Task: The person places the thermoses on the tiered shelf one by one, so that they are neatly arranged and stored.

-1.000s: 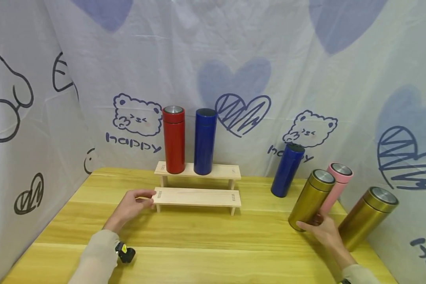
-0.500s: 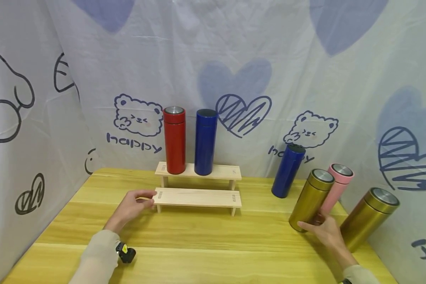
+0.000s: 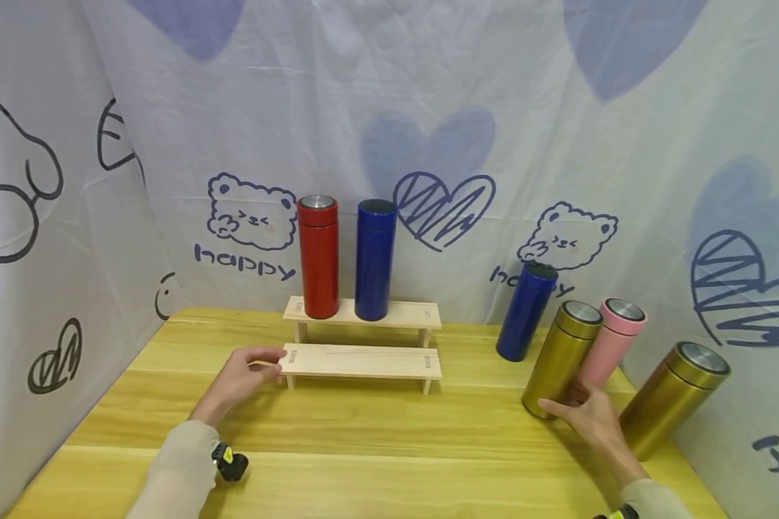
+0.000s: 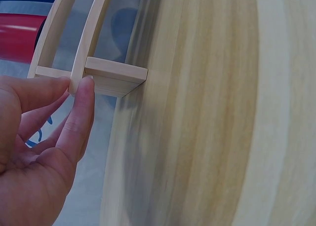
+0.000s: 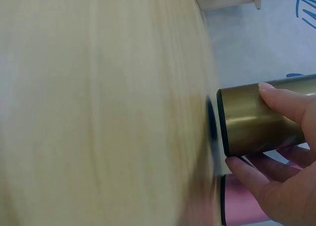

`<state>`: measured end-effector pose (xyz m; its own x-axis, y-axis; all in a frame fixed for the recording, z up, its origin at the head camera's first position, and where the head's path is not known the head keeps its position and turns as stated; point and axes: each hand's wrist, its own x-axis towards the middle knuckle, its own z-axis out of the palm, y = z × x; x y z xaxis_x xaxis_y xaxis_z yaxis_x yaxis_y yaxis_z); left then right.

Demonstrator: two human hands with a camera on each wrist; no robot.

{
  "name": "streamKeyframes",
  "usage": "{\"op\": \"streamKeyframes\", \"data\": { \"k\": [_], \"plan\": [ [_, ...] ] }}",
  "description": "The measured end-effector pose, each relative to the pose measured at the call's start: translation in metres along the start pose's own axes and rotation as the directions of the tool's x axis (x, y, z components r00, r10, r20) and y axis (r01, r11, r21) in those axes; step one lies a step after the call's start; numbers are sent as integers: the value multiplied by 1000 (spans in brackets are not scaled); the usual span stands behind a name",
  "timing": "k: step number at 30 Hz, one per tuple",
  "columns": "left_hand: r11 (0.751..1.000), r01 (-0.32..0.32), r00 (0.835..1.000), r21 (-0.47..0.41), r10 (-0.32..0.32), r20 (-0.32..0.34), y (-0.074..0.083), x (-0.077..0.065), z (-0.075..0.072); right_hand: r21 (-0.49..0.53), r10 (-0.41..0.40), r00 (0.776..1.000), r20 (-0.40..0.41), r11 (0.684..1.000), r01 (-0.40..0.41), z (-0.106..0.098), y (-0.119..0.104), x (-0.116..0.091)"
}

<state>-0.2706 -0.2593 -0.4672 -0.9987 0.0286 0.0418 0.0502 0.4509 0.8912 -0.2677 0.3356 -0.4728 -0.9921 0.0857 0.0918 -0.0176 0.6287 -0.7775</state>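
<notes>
My right hand (image 3: 593, 418) grips a gold thermos flask (image 3: 563, 353) low on its body, thumb on one side and fingers on the other. In the right wrist view the flask's dark base (image 5: 223, 122) is close over the table, with a shadow beside it. A pink thermos flask (image 3: 613, 342) stands just behind the gold one, partly hidden by it. At the left, my left hand (image 3: 240, 375) pinches the end of the lower board (image 3: 360, 360) of a two-step wooden stand between thumb and fingers; the left wrist view shows the fingertips on the board's edge (image 4: 79, 68).
On the stand's upper board (image 3: 409, 312) are a red thermos flask (image 3: 319, 267) and a blue one (image 3: 374, 267). Another blue flask (image 3: 526, 313) stands on the table (image 3: 363, 447) right of the stand. A second gold flask (image 3: 671, 400) is near the right edge. Printed cloth (image 3: 428, 72) hangs behind.
The gold flask in my right hand has shifted slightly up and left in the head view, covering more of the pink one. My left hand and the stand have stayed put.
</notes>
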Motion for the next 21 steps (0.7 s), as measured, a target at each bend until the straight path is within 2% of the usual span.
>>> {"op": "streamKeyframes", "data": {
  "k": [8, 17, 21],
  "plan": [
    [1000, 8, 1000, 9, -8, -3, 1, -1, 1, -16, -19, 1000, -17, 1000, 18, 4, -13, 2],
    [1000, 8, 1000, 9, -8, -2, 0, 0, 0, 67, -54, 998, -18, 996, 56, 15, -34, 11],
    [1000, 5, 1000, 8, -5, 2, 0, 0, 1, 66, -55, 998, -23, 996, 57, 18, -42, 13]
  ]
}}
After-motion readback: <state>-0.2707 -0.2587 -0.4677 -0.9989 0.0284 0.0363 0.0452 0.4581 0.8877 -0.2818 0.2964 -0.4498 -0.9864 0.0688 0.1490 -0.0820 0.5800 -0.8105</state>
